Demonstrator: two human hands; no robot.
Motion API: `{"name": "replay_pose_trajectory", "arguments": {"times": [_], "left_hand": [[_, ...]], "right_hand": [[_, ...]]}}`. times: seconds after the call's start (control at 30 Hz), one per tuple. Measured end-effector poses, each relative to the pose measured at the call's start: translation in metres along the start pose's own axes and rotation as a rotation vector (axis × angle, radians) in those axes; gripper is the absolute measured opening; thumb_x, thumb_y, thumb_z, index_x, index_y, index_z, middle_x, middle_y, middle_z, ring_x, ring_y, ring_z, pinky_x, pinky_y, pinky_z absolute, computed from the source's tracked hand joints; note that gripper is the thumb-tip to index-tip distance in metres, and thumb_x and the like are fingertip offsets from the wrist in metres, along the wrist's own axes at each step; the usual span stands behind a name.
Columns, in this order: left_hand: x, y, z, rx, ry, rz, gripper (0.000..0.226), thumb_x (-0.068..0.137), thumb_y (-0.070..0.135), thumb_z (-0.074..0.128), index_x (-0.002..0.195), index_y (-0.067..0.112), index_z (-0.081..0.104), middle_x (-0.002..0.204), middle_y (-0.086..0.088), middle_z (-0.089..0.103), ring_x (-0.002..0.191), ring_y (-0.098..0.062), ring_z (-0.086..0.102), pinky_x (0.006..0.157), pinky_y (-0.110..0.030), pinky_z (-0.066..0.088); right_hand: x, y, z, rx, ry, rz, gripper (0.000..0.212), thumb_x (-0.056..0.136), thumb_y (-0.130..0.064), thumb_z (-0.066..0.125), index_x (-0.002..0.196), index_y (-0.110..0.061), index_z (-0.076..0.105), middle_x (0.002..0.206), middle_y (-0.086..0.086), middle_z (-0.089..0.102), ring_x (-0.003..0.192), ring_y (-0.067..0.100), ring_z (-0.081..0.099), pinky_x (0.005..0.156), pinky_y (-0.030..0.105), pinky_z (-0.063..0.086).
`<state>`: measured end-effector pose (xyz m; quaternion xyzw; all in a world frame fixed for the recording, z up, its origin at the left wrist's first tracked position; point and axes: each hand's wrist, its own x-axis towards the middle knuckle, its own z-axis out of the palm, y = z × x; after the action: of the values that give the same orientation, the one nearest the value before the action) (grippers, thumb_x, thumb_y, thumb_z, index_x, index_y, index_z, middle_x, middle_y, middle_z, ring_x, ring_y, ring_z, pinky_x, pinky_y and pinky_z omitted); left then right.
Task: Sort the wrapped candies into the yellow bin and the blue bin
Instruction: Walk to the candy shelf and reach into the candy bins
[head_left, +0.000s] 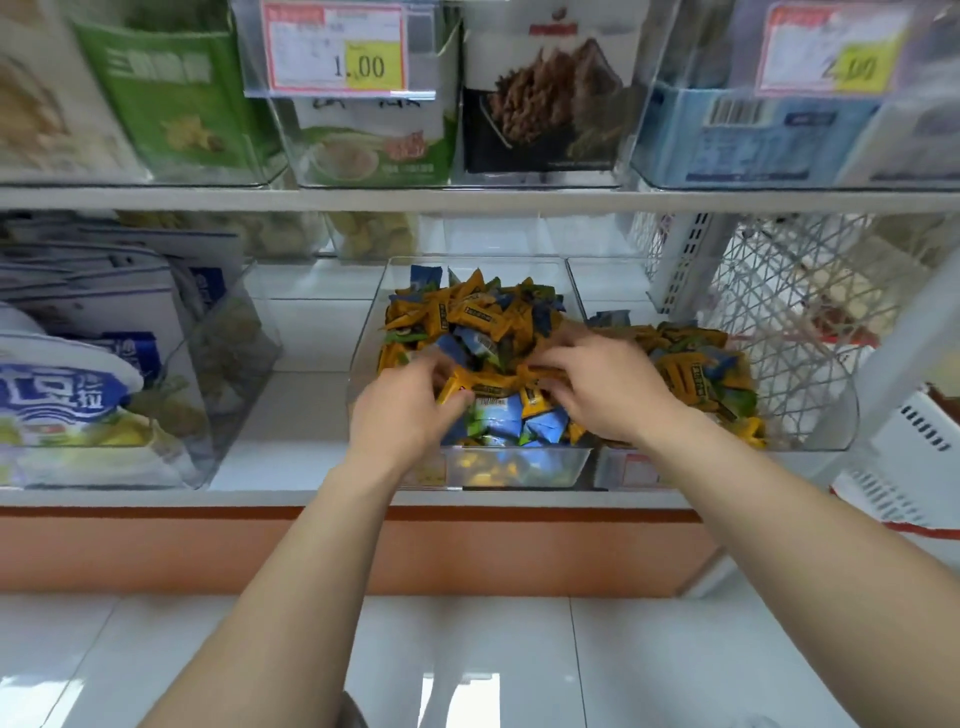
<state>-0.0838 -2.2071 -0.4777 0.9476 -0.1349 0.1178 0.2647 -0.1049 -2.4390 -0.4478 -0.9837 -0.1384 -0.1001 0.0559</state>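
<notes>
A heap of wrapped candies (467, 317), yellow, blue and green mixed, is held in the centre clear bin (519, 467) on the lower shelf (291, 415). A second heap (691, 369) is seen in the right clear bin (847, 410), just beside the first. The candies are jumbled, so their long axes point every way and no common direction can be made out. At the front of the centre bin a blue candy (496, 421) is laid with its long axis running left to right, its barcode face turned up. Just behind it a yellow candy (491, 387) is stretched the same way, between the two hands.

Both hands are placed in the centre bin, near each other but apart. The left hand (405, 410) is set with fingers curled down at the yellow candy's left end. The right hand (608, 389) is spread over the pile with fingers bent. Whether anything is gripped by either hand cannot be told, as the fingertips are blurred and buried. A white wire basket (795, 291) is seen behind the right bin.
</notes>
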Motion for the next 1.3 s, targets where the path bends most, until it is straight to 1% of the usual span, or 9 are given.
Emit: {"name": "replay_pose_trajectory", "arguments": {"times": [0.2,0.33,0.47,0.57,0.63,0.77,0.87,1.1,1.3], "left_hand": [[0.023,0.015,-0.014,0.236,-0.124,0.034,0.032,0.087,0.043,0.068,0.111,0.027,0.056,0.097,-0.001,0.066,0.089,-0.027,0.063,0.064,-0.033,0.043],[0.007,0.003,-0.013,0.231,-0.026,0.123,0.038,0.083,0.038,0.074,0.117,0.026,0.062,0.107,-0.003,0.068,0.095,-0.028,0.064,0.072,-0.033,0.044],[0.002,-0.011,-0.026,-0.026,0.040,0.035,0.032,0.081,0.029,0.078,0.104,0.029,0.055,0.097,0.011,0.062,0.082,-0.016,0.057,0.069,-0.029,0.041],[0.004,-0.014,-0.031,0.006,-0.030,0.137,0.017,0.087,0.017,0.070,0.090,0.028,0.058,0.094,0.007,0.062,0.086,-0.020,0.060,0.070,-0.032,0.044],[0.003,-0.018,-0.031,0.054,-0.100,0.176,0.006,0.091,0.017,0.064,0.094,0.022,0.067,0.099,0.002,0.066,0.092,-0.023,0.061,0.074,-0.034,0.047],[0.002,-0.019,-0.031,0.113,-0.261,0.184,0.037,0.091,0.049,0.061,0.118,0.024,0.066,0.116,0.001,0.060,0.105,-0.017,0.056,0.087,-0.035,0.049],[0.003,-0.018,-0.033,0.118,-0.320,0.193,0.047,0.084,0.051,0.069,0.125,0.029,0.065,0.124,0.001,0.057,0.112,-0.018,0.053,0.092,-0.032,0.047],[0.001,-0.017,-0.027,0.167,-0.218,0.200,0.042,0.083,0.058,0.067,0.113,0.029,0.071,0.116,0.005,0.061,0.103,-0.015,0.057,0.073,-0.026,0.039],[0.005,-0.009,-0.026,-0.127,-0.069,0.095,0.037,0.084,0.050,0.071,0.109,0.023,0.075,0.126,0.004,0.060,0.115,-0.013,0.054,0.088,-0.025,0.039]], "right_hand": [[0.002,-0.007,-0.002,-0.161,0.090,0.091,0.033,0.085,-0.020,0.060,0.116,-0.029,0.065,0.115,0.000,0.065,0.109,0.028,0.059,0.097,0.044,0.041],[-0.002,-0.013,-0.010,-0.062,0.203,-0.057,0.016,0.089,-0.031,0.058,0.104,-0.027,0.063,0.099,-0.004,0.063,0.093,0.022,0.060,0.075,0.035,0.047],[-0.004,-0.029,-0.006,0.064,-0.116,-0.179,0.025,0.098,-0.040,0.048,0.120,-0.040,0.060,0.107,-0.009,0.060,0.095,0.020,0.061,0.064,0.034,0.050],[-0.004,-0.030,0.004,-0.075,-0.234,-0.155,0.038,0.102,-0.042,0.041,0.139,-0.043,0.049,0.130,-0.003,0.053,0.113,0.027,0.053,0.074,0.036,0.048],[-0.003,-0.033,0.006,-0.099,-0.255,-0.144,0.040,0.102,-0.044,0.038,0.141,-0.043,0.047,0.136,-0.003,0.051,0.116,0.029,0.051,0.082,0.041,0.052],[0.003,-0.038,0.008,-0.129,-0.322,-0.108,0.045,0.100,-0.055,0.035,0.142,-0.043,0.046,0.140,-0.002,0.051,0.115,0.031,0.057,0.080,0.039,0.053],[0.010,-0.044,0.012,-0.131,-0.372,-0.043,0.048,0.098,-0.061,0.037,0.142,-0.043,0.043,0.139,0.006,0.047,0.107,0.036,0.060,0.069,0.036,0.045],[0.003,-0.050,0.023,0.148,-0.177,0.032,0.038,0.091,-0.050,0.062,0.126,-0.034,0.063,0.109,-0.004,0.055,0.103,0.024,0.059,0.080,0.035,0.049],[-0.005,-0.049,0.021,0.537,0.026,0.203,0.028,0.089,-0.029,0.074,0.117,-0.025,0.072,0.114,-0.006,0.067,0.107,0.016,0.061,0.095,0.035,0.051]]}}
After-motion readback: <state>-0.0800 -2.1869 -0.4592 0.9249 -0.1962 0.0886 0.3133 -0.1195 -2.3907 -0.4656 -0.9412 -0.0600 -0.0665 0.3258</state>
